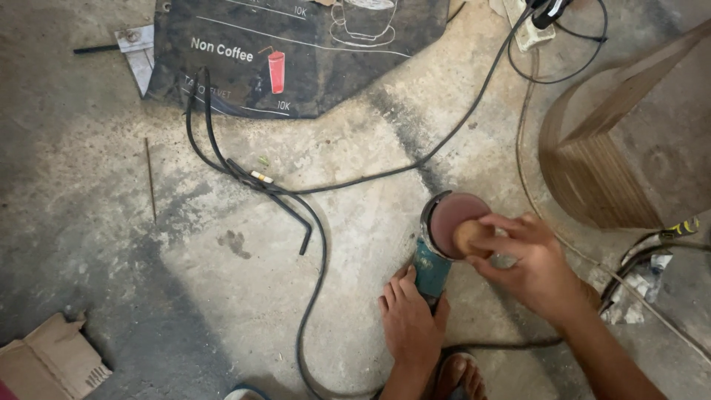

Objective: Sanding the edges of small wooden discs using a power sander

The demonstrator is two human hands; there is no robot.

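The grinder (432,268) is pinned to the floor by the closed left hand (409,320); a small round wooden piece (468,235), pinched in the right hand (527,261), is pressed on the disc (458,218), shaping apparently unfinished.

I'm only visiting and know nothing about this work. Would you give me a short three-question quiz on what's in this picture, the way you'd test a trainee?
1. True or false: the left hand grips the teal grinder by its body.
2. What does the right hand press against the reddish sanding disc?
A. a small round wooden piece
B. a metal bolt
C. a glass bottle
3. Fill in: the black cable lies on the bare concrete ____.

Key:
1. True.
2. A, the small round wooden piece.
3. floor.
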